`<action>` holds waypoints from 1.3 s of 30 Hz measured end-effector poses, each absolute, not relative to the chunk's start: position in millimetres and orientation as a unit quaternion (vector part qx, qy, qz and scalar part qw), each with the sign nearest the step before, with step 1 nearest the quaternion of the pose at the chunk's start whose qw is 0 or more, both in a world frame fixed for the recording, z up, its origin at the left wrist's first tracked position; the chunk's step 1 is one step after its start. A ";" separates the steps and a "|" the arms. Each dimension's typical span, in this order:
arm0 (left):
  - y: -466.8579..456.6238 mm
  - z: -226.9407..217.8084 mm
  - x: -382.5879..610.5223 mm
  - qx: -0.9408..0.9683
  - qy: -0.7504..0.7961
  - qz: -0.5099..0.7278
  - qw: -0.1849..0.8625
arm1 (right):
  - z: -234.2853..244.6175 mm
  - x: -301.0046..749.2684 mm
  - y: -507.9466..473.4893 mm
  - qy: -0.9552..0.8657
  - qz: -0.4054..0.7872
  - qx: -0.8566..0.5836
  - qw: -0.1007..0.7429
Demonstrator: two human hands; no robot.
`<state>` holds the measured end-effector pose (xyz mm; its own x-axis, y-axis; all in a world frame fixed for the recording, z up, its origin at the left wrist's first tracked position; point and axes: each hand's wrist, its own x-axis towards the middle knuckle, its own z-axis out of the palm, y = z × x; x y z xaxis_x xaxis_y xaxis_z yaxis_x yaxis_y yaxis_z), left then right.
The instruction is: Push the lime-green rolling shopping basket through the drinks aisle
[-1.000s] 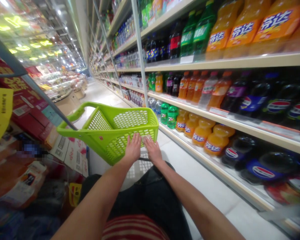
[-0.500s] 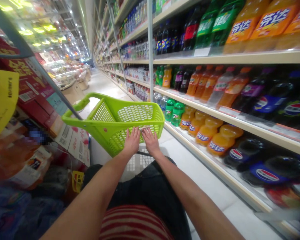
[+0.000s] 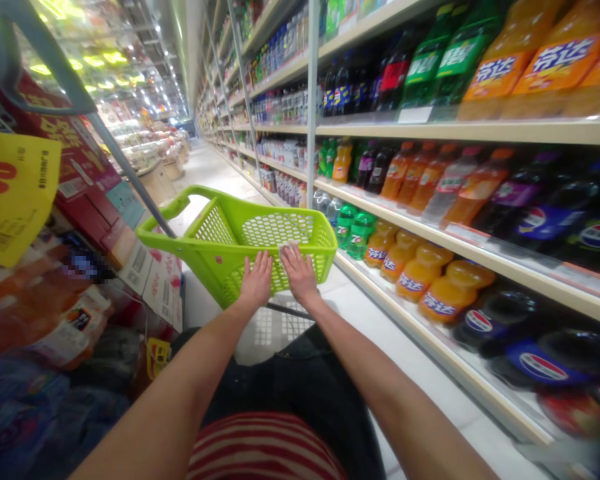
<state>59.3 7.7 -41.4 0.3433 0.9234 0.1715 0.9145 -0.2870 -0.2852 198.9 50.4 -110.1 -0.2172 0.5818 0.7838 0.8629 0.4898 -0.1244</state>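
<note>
A lime-green plastic shopping basket [image 3: 215, 250], with perforated sides and an inner divider, stands tilted in front of me on the aisle floor. Flat against its near side lies my left hand [image 3: 257, 279], fingers stretched out and gripping nothing. My right hand [image 3: 300, 272] is spread just to the right, fingertips near the rim. Under those fingertips shows a small whitish patch; I cannot tell whether it is paper or a label. A long grey pull handle [image 3: 125, 157] rises from the basket's left end toward the upper left.
On the right run shelves [image 3: 460, 130] of soft-drink bottles, with orange Fanta bottles [image 3: 440, 300] low down beside the basket. Stacked cartons [image 3: 150, 280] and wrapped drink packs [image 3: 45, 320] crowd the left, under a yellow price sign [image 3: 20, 193]. The aisle floor [image 3: 220, 160] stretches ahead.
My right hand has slid up toward the basket's rim, fingers flatter, while my left hand has shifted slightly left, so they are farther apart. The view has turned a little.
</note>
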 end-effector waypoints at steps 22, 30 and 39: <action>-13.2 -45.4 12.4 -0.772 -0.617 0.007 0.151 | -107.3 157.9 42.2 -0.816 -0.154 -0.440 0.340; -18.5 -61.1 -1.8 -0.773 -0.620 -0.005 0.132 | -146.7 150.6 22.1 -0.864 -0.126 -0.413 0.258; -14.8 -37.2 -22.2 -0.748 -0.643 -0.057 0.152 | -72.1 114.7 34.4 -0.808 -0.166 -0.396 0.403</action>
